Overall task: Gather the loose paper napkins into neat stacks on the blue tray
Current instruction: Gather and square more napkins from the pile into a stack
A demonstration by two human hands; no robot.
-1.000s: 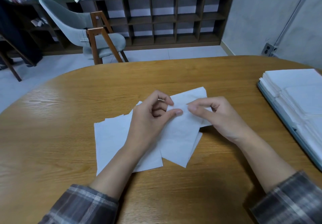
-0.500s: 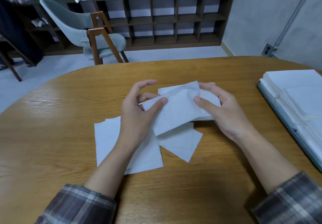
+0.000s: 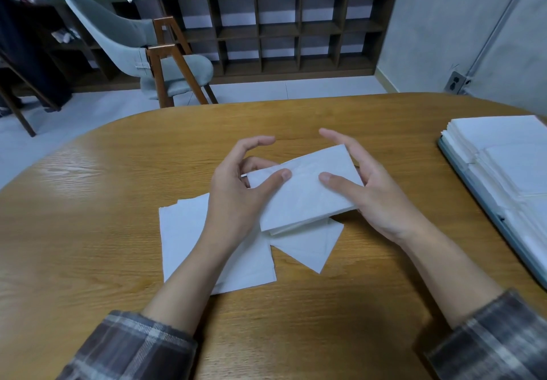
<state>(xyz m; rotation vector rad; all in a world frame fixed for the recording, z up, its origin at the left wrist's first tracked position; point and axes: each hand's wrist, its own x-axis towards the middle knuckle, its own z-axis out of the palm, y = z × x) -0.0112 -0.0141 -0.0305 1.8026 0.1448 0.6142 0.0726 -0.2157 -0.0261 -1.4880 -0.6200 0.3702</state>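
Observation:
A small stack of white napkins [image 3: 305, 190] is held above the wooden table [image 3: 88, 202] between both hands. My left hand [image 3: 236, 190] grips its left end, thumb on top and fingers beneath. My right hand [image 3: 376, 190] grips its right end with the thumb pressed on top. Under them, loose napkins [image 3: 189, 231] lie overlapping on the table, one [image 3: 310, 246] turned cornerwise. The blue tray [image 3: 485, 211] sits at the right edge, carrying stacked napkins [image 3: 503, 149].
A grey chair with wooden legs [image 3: 159, 63] stands beyond the far table edge. Dark cubby shelves [image 3: 296, 27] line the back wall. A wall outlet [image 3: 455, 82] is at the right.
Both hands lifted the top napkins off the pile and raised them. They now hold them as a small squared stack above the remaining loose napkins.

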